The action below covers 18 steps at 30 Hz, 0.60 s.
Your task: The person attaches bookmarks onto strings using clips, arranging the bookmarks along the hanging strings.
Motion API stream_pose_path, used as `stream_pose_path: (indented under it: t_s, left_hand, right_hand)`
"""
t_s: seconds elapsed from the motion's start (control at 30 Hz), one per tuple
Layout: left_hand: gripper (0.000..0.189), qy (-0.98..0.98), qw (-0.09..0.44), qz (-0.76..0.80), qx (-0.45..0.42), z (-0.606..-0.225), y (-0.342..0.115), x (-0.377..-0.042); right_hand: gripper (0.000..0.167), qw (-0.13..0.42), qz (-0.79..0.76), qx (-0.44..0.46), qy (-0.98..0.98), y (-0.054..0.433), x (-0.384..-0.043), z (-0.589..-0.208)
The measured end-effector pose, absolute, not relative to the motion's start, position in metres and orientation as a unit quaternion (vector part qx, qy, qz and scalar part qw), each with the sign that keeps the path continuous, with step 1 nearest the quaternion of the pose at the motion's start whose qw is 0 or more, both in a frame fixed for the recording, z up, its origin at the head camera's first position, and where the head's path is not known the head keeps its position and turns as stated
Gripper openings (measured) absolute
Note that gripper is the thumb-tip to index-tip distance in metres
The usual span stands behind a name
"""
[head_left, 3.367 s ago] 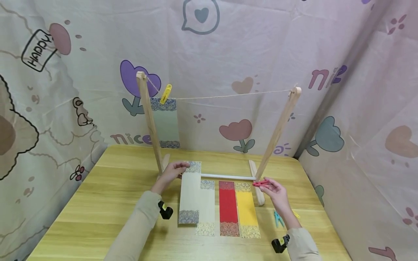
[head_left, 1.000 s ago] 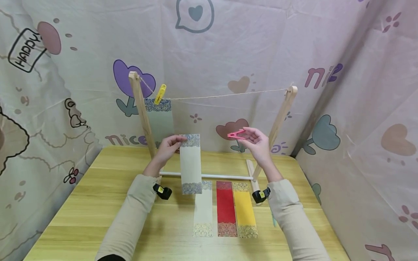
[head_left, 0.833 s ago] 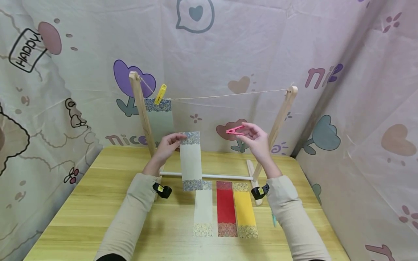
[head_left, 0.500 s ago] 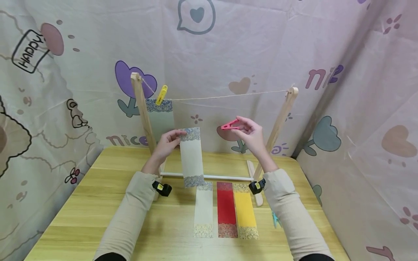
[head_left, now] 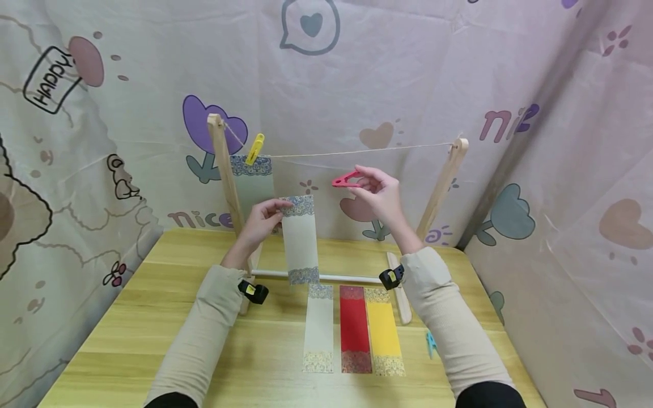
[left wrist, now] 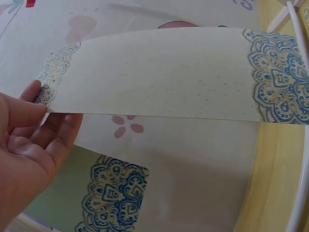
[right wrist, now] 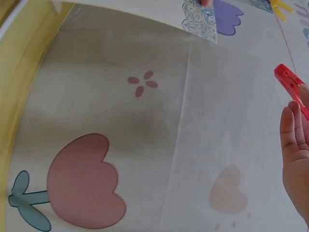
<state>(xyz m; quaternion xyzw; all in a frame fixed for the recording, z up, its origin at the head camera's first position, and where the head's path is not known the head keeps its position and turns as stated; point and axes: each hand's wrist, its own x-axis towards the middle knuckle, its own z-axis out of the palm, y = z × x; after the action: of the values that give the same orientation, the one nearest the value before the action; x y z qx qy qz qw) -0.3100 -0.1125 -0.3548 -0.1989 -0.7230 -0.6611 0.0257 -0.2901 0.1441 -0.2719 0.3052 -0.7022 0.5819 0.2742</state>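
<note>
My left hand pinches the top left corner of a white paper card with blue lace-patterned ends, which hangs upright above the table. In the left wrist view the same card stretches out from thumb and fingers. My right hand pinches a red clothespin by its handles, below the string and to the right of the card. The right wrist view has the red clothespin at its right edge. On the string's left part a yellow clothespin holds a pale green card.
A wooden post at left and another post at right carry the string. A white rod joins them low down. On the table lie a white card, a red card, a yellow card and a blue clothespin.
The left hand has raised the white card from the table area. My right hand has carried the red clothespin up and left, from the right post's foot towards the string.
</note>
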Motion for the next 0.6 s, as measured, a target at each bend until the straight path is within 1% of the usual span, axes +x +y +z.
stream_pose_path:
  t_s: [0.37,0.6]
  left_hand:
    - [0.022,-0.720,0.062,-0.665,-0.188,-0.345,-0.114,-0.309]
    - [0.021,-0.726,0.083,-0.656,-0.189,-0.338,-0.113,-0.308]
  right_hand:
    - [0.036,0.295,0.548,0.328,-0.711,0.128,-0.296,-0.258]
    - [0.036,0.283,0.539,0.322,-0.725,0.118,-0.297,-0.247]
